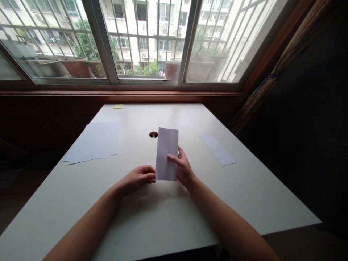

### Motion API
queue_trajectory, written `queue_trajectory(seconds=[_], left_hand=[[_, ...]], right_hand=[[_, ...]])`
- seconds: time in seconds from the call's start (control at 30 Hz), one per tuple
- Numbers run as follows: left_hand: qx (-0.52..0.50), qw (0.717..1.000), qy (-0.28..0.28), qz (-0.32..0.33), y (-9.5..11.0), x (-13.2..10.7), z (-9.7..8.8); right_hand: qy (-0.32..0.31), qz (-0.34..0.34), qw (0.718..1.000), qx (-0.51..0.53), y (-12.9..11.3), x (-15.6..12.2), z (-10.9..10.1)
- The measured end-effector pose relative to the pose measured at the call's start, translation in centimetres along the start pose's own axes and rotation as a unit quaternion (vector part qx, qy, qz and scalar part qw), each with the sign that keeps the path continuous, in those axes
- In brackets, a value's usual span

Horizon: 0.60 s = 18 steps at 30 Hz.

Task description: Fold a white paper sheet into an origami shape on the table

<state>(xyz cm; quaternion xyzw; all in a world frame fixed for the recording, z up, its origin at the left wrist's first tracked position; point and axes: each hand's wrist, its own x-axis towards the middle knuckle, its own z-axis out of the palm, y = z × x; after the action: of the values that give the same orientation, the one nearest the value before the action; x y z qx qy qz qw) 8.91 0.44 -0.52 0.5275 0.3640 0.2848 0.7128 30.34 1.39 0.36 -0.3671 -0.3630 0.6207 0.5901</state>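
Note:
A folded sheet of white paper, upright and narrow, is held above the table in front of me. My right hand grips its right edge, the thumb lying across the front and the other fingers mostly hidden behind. At the lower left corner of the paper is my left hand, its fingers curled together. Its fingertips are right beside the paper's edge; whether they touch it I cannot tell.
The white table stands below a barred window. Loose white sheets lie on its left, and a creased paper strip on its right. Yellow slips sit at the far edge. A round cable hole opens behind the paper.

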Motion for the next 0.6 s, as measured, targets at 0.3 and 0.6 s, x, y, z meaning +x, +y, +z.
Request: queue_trajectory(seconds=[0.3, 0.6], left_hand=[[-0.011, 1.0, 0.0, 0.001, 0.31, -0.12, 0.06], [-0.046, 0.999, -0.019, -0.004, 0.05, -0.07, -0.23]], right_hand=[[0.001, -0.002, 1.0, -0.007, -0.07, 0.0, -0.17], [-0.025, -0.001, 1.0, -0.002, -0.11, 0.18, -0.49]])
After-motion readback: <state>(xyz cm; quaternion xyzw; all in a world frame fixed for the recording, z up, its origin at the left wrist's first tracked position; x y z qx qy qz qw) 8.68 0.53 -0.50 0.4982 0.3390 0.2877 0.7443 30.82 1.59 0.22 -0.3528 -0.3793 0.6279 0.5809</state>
